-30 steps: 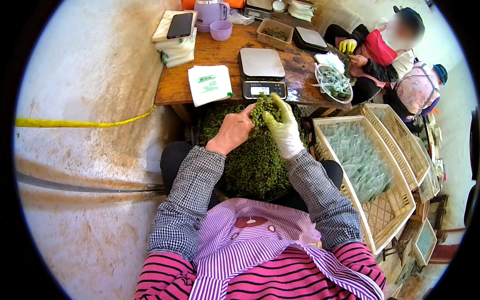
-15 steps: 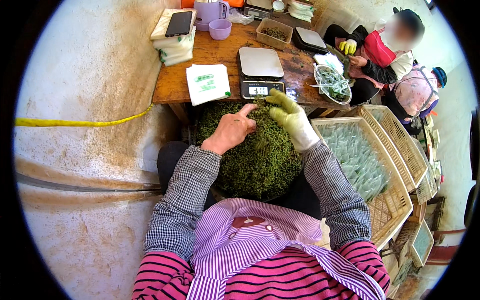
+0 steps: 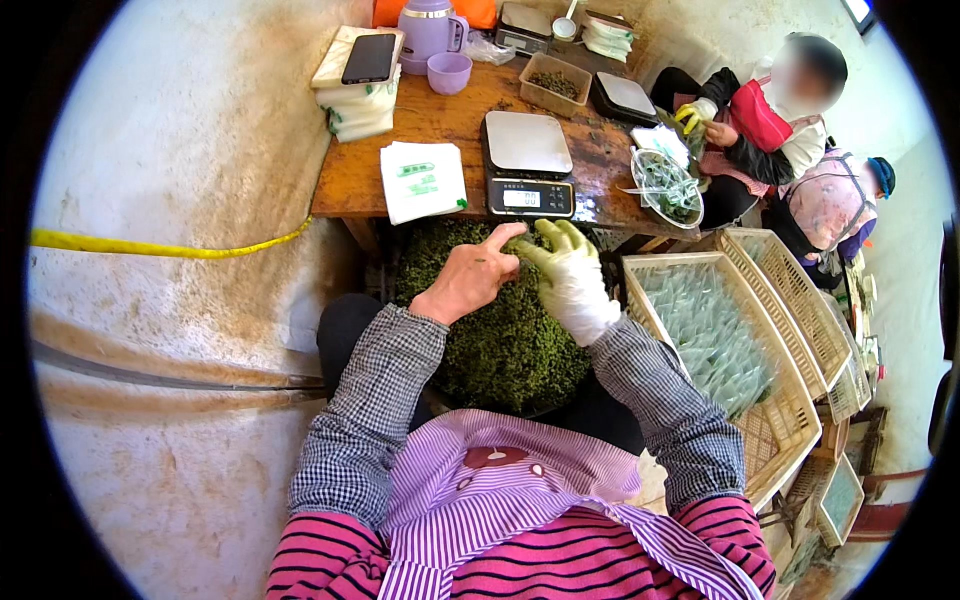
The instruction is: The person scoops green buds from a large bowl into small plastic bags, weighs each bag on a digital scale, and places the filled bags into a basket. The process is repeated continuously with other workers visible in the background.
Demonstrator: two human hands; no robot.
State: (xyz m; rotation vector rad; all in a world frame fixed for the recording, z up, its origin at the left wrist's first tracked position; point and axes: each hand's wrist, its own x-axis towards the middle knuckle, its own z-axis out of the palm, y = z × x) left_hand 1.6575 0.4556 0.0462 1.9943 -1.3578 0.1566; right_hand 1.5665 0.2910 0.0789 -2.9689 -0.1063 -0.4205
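Observation:
A large heap of small green berry-like buds (image 3: 510,350) fills a round container between my knees. Over its far side, my bare left hand (image 3: 470,275) stretches out its index finger, with the thumb apart and the other fingers curled. My right hand (image 3: 570,275) wears a white glove with yellow-green fingers, which are spread. Its thumb side is close to the left fingertip, and I cannot tell whether they touch. Nothing clearly shows in either hand. Just beyond them, a digital scale (image 3: 528,145) stands at the wooden table's near edge, its metal pan bare.
White printed bags (image 3: 424,182) lie left of the scale on the wooden table (image 3: 430,115). Behind are a phone (image 3: 369,58), purple cup (image 3: 449,73) and plastic tub (image 3: 555,85). Right stands a crate (image 3: 790,440) of clear packets. Co-workers (image 3: 750,125) sit beyond.
My right hand has come down and slightly left, its fingers spreading. The green sprigs seen between my hands before no longer show there. The whole view has shifted slightly.

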